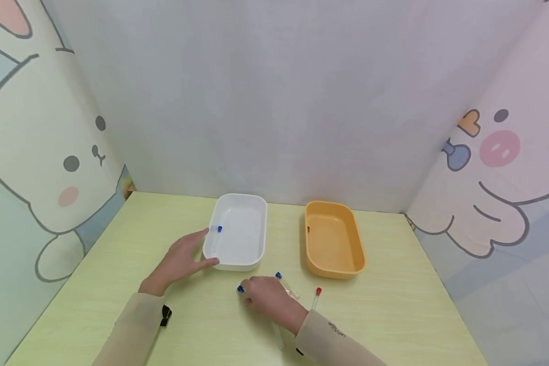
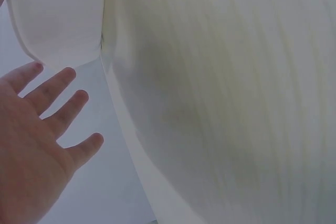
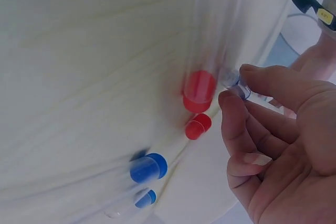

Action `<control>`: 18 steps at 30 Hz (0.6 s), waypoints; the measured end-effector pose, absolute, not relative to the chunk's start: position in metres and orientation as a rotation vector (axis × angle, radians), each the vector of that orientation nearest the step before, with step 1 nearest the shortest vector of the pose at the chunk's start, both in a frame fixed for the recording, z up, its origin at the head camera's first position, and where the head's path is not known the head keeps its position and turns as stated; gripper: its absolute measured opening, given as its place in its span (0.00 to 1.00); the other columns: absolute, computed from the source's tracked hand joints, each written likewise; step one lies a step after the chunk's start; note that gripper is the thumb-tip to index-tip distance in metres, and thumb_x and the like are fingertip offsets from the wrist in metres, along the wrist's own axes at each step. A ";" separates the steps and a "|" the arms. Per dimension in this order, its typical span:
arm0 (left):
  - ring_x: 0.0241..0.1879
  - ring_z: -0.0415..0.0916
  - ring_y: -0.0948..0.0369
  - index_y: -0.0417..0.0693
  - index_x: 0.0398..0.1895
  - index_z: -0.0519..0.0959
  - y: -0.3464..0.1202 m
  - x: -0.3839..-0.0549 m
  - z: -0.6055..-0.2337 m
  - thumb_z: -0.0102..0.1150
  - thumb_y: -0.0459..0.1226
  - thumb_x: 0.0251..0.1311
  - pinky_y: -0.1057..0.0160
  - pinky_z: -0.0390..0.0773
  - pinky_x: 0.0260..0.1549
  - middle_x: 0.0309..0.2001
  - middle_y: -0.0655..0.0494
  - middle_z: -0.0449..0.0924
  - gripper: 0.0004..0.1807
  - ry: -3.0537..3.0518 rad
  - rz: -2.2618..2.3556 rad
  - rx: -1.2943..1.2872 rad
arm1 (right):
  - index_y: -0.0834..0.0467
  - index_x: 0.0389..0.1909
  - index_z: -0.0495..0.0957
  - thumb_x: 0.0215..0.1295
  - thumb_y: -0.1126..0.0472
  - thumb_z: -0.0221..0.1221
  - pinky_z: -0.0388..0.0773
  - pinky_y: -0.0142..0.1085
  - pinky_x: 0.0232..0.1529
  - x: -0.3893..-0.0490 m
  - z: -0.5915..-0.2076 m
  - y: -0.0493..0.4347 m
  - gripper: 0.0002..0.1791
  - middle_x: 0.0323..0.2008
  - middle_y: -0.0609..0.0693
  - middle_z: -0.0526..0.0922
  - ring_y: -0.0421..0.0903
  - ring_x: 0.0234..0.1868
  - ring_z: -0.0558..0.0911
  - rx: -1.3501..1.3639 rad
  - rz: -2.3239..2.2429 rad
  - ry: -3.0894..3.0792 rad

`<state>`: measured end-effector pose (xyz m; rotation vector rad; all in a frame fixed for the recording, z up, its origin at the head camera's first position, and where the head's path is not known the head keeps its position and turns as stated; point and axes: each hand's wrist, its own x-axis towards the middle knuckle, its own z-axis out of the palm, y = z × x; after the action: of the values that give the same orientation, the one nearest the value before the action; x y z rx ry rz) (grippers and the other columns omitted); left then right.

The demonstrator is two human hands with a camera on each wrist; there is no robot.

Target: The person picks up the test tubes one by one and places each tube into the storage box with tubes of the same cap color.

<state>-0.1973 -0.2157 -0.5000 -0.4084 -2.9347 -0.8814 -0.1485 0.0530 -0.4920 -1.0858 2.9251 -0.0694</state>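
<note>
My right hand (image 1: 272, 301) is low over the table in front of the trays, its thumb and fingertips pinching a clear test tube with a blue cap (image 1: 240, 288). In the right wrist view the pinched tube end (image 3: 235, 83) shows between thumb and forefinger. Fingers spread, my left hand (image 1: 183, 256) is at the left side of the white tray (image 1: 242, 264), thumb over its front left corner. Inside that tray lies a blue-capped tube (image 1: 219, 229). Beside my right hand lie another blue-capped tube (image 1: 288, 286) and a red-capped tube (image 1: 317, 295).
An orange tray (image 1: 336, 244) stands at the back right, with a red cap (image 1: 308, 230) at its left inner wall. Part of a clear tube (image 1: 278, 336) shows below my right wrist. A grey curtain (image 1: 274, 101) hangs behind the table.
</note>
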 end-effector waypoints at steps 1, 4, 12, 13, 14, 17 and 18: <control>0.74 0.64 0.36 0.43 0.79 0.61 -0.216 -0.197 -0.500 0.68 0.64 0.57 0.29 0.65 0.70 0.76 0.40 0.67 0.55 -2.931 -0.881 -0.412 | 0.51 0.36 0.85 0.59 0.58 0.72 0.71 0.27 0.22 -0.149 -0.490 0.053 0.07 0.26 0.41 0.85 0.34 0.22 0.71 -1.071 -0.106 2.920; 0.74 0.64 0.36 0.42 0.79 0.61 -0.216 -0.196 -0.500 0.69 0.64 0.57 0.30 0.65 0.69 0.76 0.40 0.67 0.55 -2.924 -0.880 -0.414 | 0.50 0.42 0.85 0.60 0.58 0.72 0.70 0.27 0.23 -0.149 -0.482 0.054 0.10 0.24 0.40 0.82 0.33 0.23 0.71 -1.028 -0.216 2.898; 0.73 0.65 0.36 0.43 0.79 0.61 -0.216 -0.195 -0.499 0.70 0.62 0.57 0.30 0.66 0.69 0.76 0.40 0.68 0.54 -2.925 -0.887 -0.404 | 0.50 0.57 0.82 0.65 0.57 0.70 0.69 0.24 0.24 -0.149 -0.467 0.058 0.20 0.23 0.38 0.79 0.30 0.22 0.70 -1.001 -0.403 2.814; 0.73 0.65 0.36 0.43 0.79 0.61 -0.215 -0.195 -0.499 0.70 0.62 0.57 0.30 0.67 0.69 0.75 0.40 0.68 0.54 -2.923 -0.887 -0.405 | 0.50 0.58 0.81 0.65 0.58 0.69 0.69 0.24 0.24 -0.149 -0.466 0.058 0.21 0.24 0.38 0.80 0.30 0.22 0.70 -1.006 -0.411 2.812; 0.73 0.65 0.36 0.43 0.79 0.61 -0.215 -0.195 -0.498 0.70 0.62 0.57 0.30 0.67 0.69 0.75 0.40 0.68 0.54 -2.920 -0.886 -0.408 | 0.50 0.59 0.81 0.65 0.58 0.69 0.70 0.24 0.25 -0.149 -0.464 0.059 0.22 0.25 0.39 0.81 0.30 0.23 0.71 -1.017 -0.416 2.814; 0.73 0.65 0.36 0.43 0.79 0.61 -0.215 -0.195 -0.498 0.70 0.62 0.57 0.30 0.67 0.68 0.75 0.40 0.68 0.54 -2.918 -0.888 -0.409 | 0.50 0.60 0.81 0.65 0.58 0.69 0.71 0.23 0.26 -0.149 -0.463 0.059 0.22 0.26 0.40 0.83 0.31 0.24 0.71 -1.051 -0.424 2.822; 0.73 0.65 0.36 0.43 0.79 0.61 -0.215 -0.195 -0.499 0.70 0.63 0.57 0.29 0.67 0.68 0.75 0.40 0.68 0.54 -2.916 -0.888 -0.412 | 0.50 0.60 0.81 0.65 0.59 0.69 0.71 0.23 0.26 -0.149 -0.462 0.060 0.22 0.27 0.40 0.83 0.31 0.24 0.71 -1.058 -0.431 2.823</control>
<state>-0.1946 -0.2153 -0.4987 -0.4120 -2.9163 -0.8880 -0.1492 0.0597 -0.4625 -1.0577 2.8232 -0.4314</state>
